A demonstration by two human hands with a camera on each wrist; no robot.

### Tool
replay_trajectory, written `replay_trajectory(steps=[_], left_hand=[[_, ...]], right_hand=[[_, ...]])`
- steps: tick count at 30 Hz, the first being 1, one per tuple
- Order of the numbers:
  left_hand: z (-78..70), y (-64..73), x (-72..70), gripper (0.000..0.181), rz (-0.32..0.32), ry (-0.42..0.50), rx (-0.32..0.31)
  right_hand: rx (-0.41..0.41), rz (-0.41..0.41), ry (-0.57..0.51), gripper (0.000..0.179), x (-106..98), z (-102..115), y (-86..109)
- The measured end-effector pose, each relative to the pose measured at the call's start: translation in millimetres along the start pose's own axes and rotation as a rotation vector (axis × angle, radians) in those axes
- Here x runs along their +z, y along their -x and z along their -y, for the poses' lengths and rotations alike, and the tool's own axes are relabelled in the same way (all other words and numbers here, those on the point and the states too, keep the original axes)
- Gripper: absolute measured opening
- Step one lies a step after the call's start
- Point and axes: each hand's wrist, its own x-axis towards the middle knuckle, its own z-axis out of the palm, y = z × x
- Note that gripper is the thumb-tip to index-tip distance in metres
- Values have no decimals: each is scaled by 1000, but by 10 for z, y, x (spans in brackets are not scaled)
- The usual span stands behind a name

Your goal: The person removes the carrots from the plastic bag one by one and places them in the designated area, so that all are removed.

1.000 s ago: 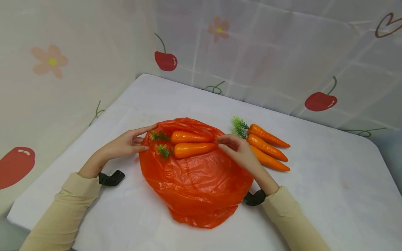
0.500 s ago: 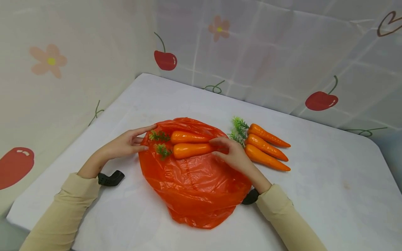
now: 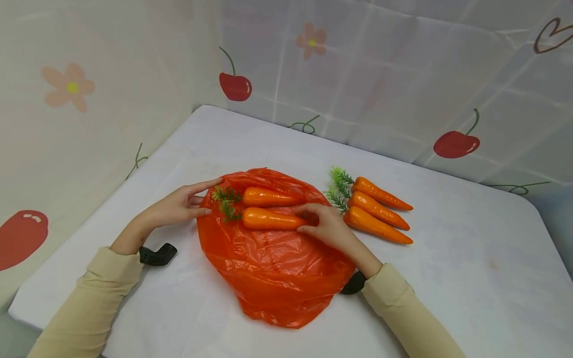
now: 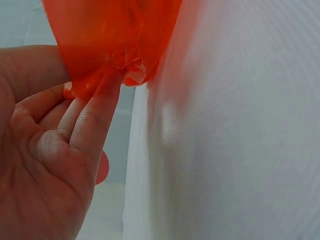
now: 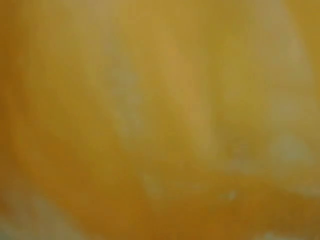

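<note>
An orange-red plastic bag (image 3: 286, 288) lies spread open on the table. Two orange carrots with green tops sit in its mouth, side by side, their tips towards the right. At the tip of the nearer carrot (image 3: 268, 219), my right hand (image 3: 329, 228) pinches it between thumb and fingers. The farther carrot (image 3: 268, 197) lies just behind. My left hand (image 3: 176, 206) holds the bag's left rim; in the left wrist view, fingers of this hand (image 4: 60, 135) meet the thin plastic (image 4: 117, 40). Blurred orange film fills the right wrist view and hides the right fingers.
Right of the bag, three more carrots (image 3: 379, 211) lie in a row on the white table (image 3: 470, 258), tops towards the bag. A curtain (image 3: 371, 74) printed with cherries and flowers stands behind the table. Black wrist devices (image 3: 158, 254) hang below both wrists.
My right hand has moved left and slightly nearer, now pinching the nearer carrot's tip. That carrot has shifted a little left and away from the farther one. The left hand has stayed put.
</note>
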Motion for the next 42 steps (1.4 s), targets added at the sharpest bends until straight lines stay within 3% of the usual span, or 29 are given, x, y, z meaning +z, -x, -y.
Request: replay_trajectory(steps=[12, 17, 25, 35, 42], left_hand=[[-17, 2, 4, 71, 1, 5, 11], [-13, -1, 9, 71, 8, 26, 19], [-8, -2, 3, 71, 9, 16, 33], [10, -2, -2, 71, 5, -8, 35], [10, 0, -2, 70, 1, -21, 47]], right_hand=[[4, 2, 26, 30, -3, 29, 17], [28, -11, -76, 29, -25, 23, 55], [181, -28, -304, 30, -128, 45, 181], [285, -63, -540, 34, -290, 13, 390], [310, -138, -597, 37, -428, -40, 603]])
